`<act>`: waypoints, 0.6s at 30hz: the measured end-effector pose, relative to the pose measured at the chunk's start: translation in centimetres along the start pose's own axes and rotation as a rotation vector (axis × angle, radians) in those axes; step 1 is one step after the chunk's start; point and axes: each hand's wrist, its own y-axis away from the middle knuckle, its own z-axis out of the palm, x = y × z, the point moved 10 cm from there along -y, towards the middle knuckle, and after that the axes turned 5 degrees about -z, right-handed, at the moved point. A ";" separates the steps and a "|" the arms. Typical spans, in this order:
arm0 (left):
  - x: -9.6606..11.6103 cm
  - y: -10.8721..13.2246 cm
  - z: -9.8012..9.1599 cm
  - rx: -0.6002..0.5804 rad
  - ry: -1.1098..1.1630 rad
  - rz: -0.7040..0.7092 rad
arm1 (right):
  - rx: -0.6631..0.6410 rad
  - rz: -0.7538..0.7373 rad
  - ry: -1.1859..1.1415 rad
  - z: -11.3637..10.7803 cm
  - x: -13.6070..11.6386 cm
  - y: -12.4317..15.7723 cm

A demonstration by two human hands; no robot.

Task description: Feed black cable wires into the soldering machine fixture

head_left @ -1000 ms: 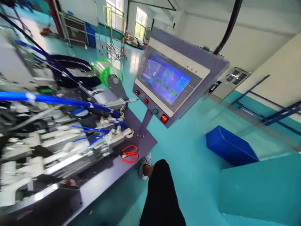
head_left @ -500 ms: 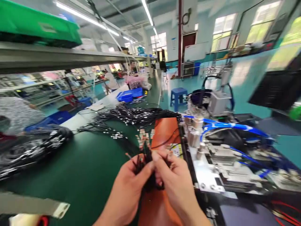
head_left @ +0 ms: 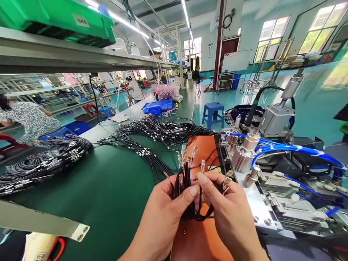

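My left hand (head_left: 168,208) is closed round a bundle of black cables (head_left: 186,177), whose ends carry small metal connectors (head_left: 187,157) on coloured wires. Close beside it, my right hand (head_left: 227,203) pinches one cable (head_left: 200,192) between thumb and forefinger, below its connector (head_left: 203,166). A few more cable ends (head_left: 227,179) stick out past the right hand's curled fingers. Both hands are over an orange panel (head_left: 202,148). The cables loop down between the palms, where parts of them are hidden.
Piles of black cables (head_left: 163,130) lie across the green table (head_left: 108,195), with another coil (head_left: 49,163) at left. A metal machine (head_left: 244,156) with blue air tubes stands close on the right. A shelf (head_left: 81,54) bearing a green bin (head_left: 65,21) overhangs the left. A person (head_left: 32,116) sits beyond.
The view has shifted, with my hands now lower right in the picture. My hands have moved slightly apart, and one cable now stands separate from the bundle at my right fingertips.
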 end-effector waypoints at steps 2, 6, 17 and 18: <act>0.1 -0.1 0.1 -0.007 -0.023 0.005 | -0.012 0.023 -0.043 0.2 0.2 0.0; 0.1 0.0 0.1 -0.012 -0.040 0.009 | -0.014 0.038 -0.069 0.5 0.2 0.1; -0.3 0.1 0.6 -0.027 -0.049 -0.010 | 0.006 0.028 -0.020 0.3 0.0 0.2; -0.4 0.1 0.8 -0.036 -0.054 -0.017 | 0.018 0.028 0.002 0.2 0.0 0.2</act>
